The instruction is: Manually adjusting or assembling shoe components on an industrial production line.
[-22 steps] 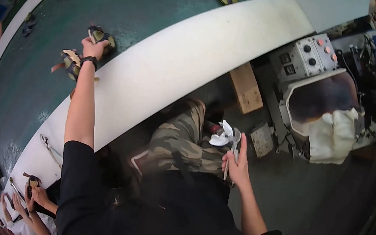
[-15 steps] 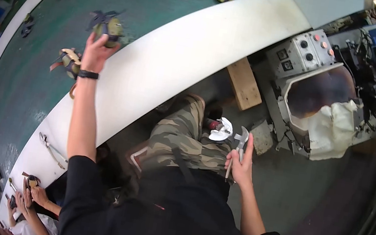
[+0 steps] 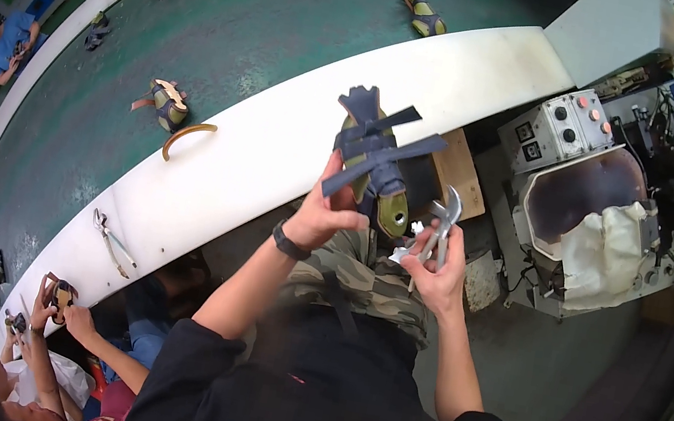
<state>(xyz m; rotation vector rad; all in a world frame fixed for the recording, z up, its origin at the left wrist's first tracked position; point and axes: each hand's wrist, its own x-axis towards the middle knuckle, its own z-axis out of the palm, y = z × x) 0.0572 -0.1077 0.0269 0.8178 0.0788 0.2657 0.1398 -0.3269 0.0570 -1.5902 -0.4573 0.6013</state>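
My left hand point(image 3: 325, 219) is closed around an olive-green shoe last point(image 3: 392, 214) with a dark navy strappy upper on it. Loose strap ends stick out to the right, and a round hole shows near the last's lower end. In my right hand point(image 3: 441, 274) is a pair of lasting pincers point(image 3: 447, 216), its curved jaws upward, just right of the last. Below the last, a white piece point(image 3: 399, 256) above my lap is mostly hidden by the last and my right fingers.
A white curved ledge point(image 3: 216, 180) borders a green belt point(image 3: 268, 36) bearing several lasted shoes. One shoe point(image 3: 166, 104) lies near a brown curved strip point(image 3: 187, 137). Other pincers point(image 3: 113, 243) rest on the ledge. Co-workers' hands point(image 3: 61, 315) work lower left. A machine point(image 3: 573, 198) stands right.
My left hand has come from over the green belt to the front of my body, bringing the lasted shoe beside the pincers. The view has shifted, showing more of the co-workers at lower left.
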